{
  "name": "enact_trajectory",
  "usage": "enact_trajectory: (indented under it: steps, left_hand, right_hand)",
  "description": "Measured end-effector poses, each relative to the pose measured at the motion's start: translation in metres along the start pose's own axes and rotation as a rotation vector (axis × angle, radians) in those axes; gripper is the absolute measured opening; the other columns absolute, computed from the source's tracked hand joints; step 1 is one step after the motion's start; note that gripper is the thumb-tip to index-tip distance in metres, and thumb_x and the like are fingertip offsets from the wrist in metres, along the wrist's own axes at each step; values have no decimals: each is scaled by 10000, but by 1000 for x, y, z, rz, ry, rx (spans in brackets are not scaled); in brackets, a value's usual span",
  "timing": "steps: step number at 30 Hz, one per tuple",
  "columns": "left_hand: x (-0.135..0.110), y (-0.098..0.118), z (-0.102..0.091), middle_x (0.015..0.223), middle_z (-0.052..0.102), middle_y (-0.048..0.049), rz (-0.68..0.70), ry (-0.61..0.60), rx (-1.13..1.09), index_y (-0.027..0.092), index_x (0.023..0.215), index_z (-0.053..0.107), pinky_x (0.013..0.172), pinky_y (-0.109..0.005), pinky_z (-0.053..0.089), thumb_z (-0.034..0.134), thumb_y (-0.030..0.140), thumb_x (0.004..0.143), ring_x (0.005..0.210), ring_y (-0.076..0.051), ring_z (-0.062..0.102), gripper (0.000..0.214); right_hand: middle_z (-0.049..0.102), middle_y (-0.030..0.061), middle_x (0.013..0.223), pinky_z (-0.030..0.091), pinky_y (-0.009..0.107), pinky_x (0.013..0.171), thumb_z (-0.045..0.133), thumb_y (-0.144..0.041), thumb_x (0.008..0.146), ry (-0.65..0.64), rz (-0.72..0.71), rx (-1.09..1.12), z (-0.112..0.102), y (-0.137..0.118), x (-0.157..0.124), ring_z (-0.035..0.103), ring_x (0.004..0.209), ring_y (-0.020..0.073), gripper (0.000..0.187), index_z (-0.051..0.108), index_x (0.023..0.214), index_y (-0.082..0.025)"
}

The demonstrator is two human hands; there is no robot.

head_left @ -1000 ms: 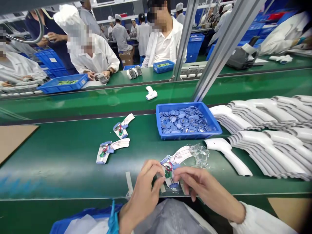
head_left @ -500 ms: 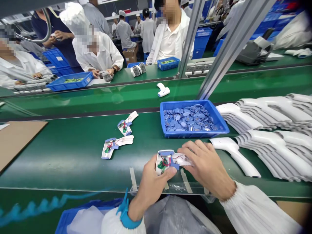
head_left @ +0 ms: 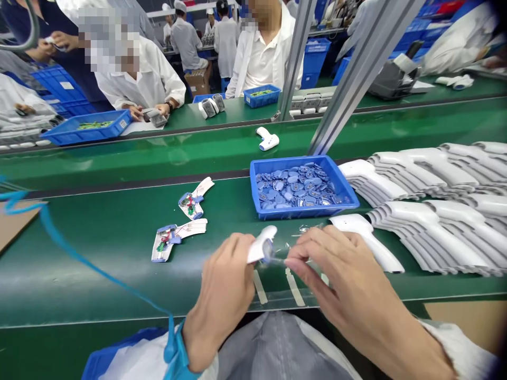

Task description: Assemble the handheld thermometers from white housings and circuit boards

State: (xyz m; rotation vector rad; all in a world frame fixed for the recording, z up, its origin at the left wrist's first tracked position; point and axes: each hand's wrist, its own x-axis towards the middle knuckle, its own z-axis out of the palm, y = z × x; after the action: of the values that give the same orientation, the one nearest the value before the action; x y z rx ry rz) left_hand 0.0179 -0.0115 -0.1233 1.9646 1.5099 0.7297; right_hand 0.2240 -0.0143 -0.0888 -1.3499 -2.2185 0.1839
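Observation:
My left hand (head_left: 228,274) is closed around a white thermometer housing half (head_left: 259,249), held above the green bench and turned so its blue-edged end faces right. My fingers hide most of that piece. My right hand (head_left: 336,264) pinches a thin clear film (head_left: 279,260) that stretches to the blue-edged end; motion blurs it. Left of my hands lie two open housing halves with wires and green boards, the nearer one (head_left: 168,240) and the farther one (head_left: 194,200). A single white shell (head_left: 366,237) rests just beyond my right hand.
A blue tray (head_left: 309,212) of blue oval pieces stands behind my hands. Stacked white shells (head_left: 435,232) fill the right side. A blue coiled cord (head_left: 99,269) runs from my left wrist. A white thermometer (head_left: 268,139) lies on the far green strip. Co-workers sit opposite.
My left hand has turned the housing half over, so its wired inside no longer shows. My right hand has shifted from the handle to pinching clear film. The view has moved slightly right.

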Motion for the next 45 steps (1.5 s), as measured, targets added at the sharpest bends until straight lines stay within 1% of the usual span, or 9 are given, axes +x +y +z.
enact_trajectory:
  steps: [7, 11, 14, 18, 23, 27, 33, 38, 45]
  left_hand:
    - [-2, -43, -23, 901, 660, -31, -448, 184, -511, 209, 1147, 604, 671, -281, 470, 717, 461, 839, 749, -185, 580, 414]
    - [-8, -46, -28, 731, 589, -2, -520, 166, -728, 184, 987, 620, 621, -252, 440, 748, 532, 806, 669, -151, 512, 412]
    - [-9, -41, -28, 731, 613, -31, -591, 186, -800, 171, 829, 633, 638, -254, 444, 709, 592, 822, 699, -162, 538, 428]
    - [-10, -37, -27, 962, 709, -76, -691, 229, -876, 181, 1019, 707, 758, -284, 515, 805, 571, 735, 867, -215, 639, 493]
    - [-8, -32, -22, 1006, 726, -92, -685, 111, -932, 177, 1100, 703, 781, -303, 532, 826, 566, 712, 884, -237, 673, 563]
    - [-3, -27, -8, 998, 722, -93, -587, -12, -910, 175, 1109, 698, 774, -294, 518, 766, 525, 803, 888, -229, 670, 470]
    - [8, -25, 13, 899, 687, -75, -397, -184, -860, 151, 1050, 676, 724, -272, 474, 699, 443, 884, 812, -195, 638, 336]
    - [16, -22, 14, 950, 689, -87, -410, -271, -942, 144, 1038, 654, 730, -252, 441, 653, 473, 922, 836, -178, 627, 349]
    - [11, -24, 23, 971, 679, -79, -431, -271, -1024, 142, 1081, 687, 719, -239, 448, 603, 595, 920, 848, -170, 591, 488]
  right_hand:
    - [649, 59, 800, 251, 342, 640, 383, -400, 1047, 48, 287, -408, 46, 86, -39, 565, 742, 210, 394, 627, 824, -186]
    - [695, 46, 1005, 292, 338, 712, 520, -335, 1022, -35, 112, -299, 68, 63, -36, 575, 860, 198, 217, 663, 1115, -201]
    - [696, 3, 892, 295, 330, 716, 492, -269, 1038, -103, 11, -146, 80, 42, -27, 569, 799, 156, 222, 692, 961, -210]
    - [719, 39, 919, 307, 332, 707, 510, -340, 1028, 71, 271, -226, 74, 62, -37, 607, 849, 176, 258, 701, 931, -197]
    - [732, 39, 859, 371, 318, 651, 508, -477, 989, 71, 449, -228, 41, 104, -64, 595, 708, 180, 335, 692, 991, -197]
    - [706, 113, 1084, 409, 359, 677, 509, -565, 950, 138, 572, -424, 24, 132, -75, 576, 799, 231, 434, 670, 1125, -202]
    - [645, 221, 948, 345, 398, 593, 424, -633, 953, -21, 653, -583, 22, 171, -102, 593, 854, 356, 569, 684, 1014, -130]
    - [661, 177, 946, 356, 432, 617, 374, -700, 948, 193, 324, -601, 7, 124, -109, 584, 871, 349, 533, 608, 1031, -228]
    - [711, 75, 1006, 358, 445, 834, 453, -360, 1045, 168, -91, -436, 30, 9, -43, 597, 876, 234, 216, 577, 1105, -193]
